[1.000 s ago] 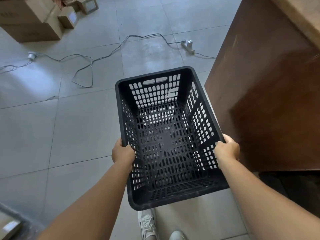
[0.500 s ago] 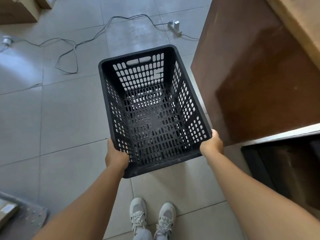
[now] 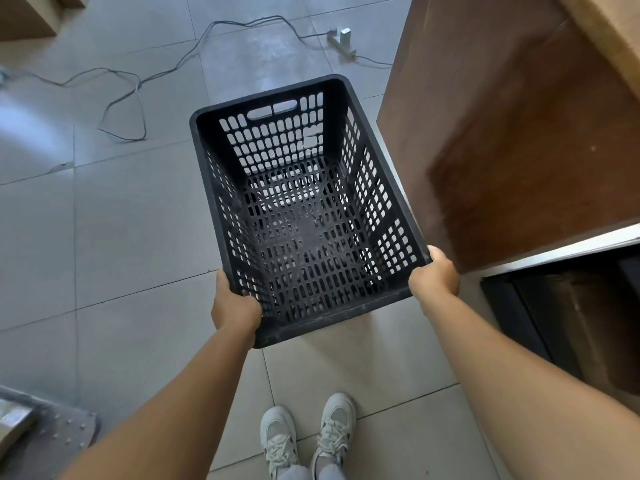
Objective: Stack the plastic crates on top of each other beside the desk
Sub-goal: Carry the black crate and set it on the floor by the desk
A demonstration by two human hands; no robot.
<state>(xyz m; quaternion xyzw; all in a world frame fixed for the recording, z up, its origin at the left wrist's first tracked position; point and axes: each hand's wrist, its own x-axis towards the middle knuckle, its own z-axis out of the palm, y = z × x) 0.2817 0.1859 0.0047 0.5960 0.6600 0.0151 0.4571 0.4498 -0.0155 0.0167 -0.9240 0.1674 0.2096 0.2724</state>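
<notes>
— What's the floor (image 3: 104,237) like?
— Grey tiles, glossy with daylight, a thin cable (image 3: 131,84) looping to a power strip (image 3: 341,41).
— And on the right?
— A brown wooden panel (image 3: 519,133), cardboard box (image 3: 24,15) far left.

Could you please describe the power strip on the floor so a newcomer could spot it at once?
Start at the brown desk on the right. Past its far corner, beyond the black crate, lies a pale power strip on the tiles. Unlike the thin dark cables, it is blocky, with a white plug.
</notes>
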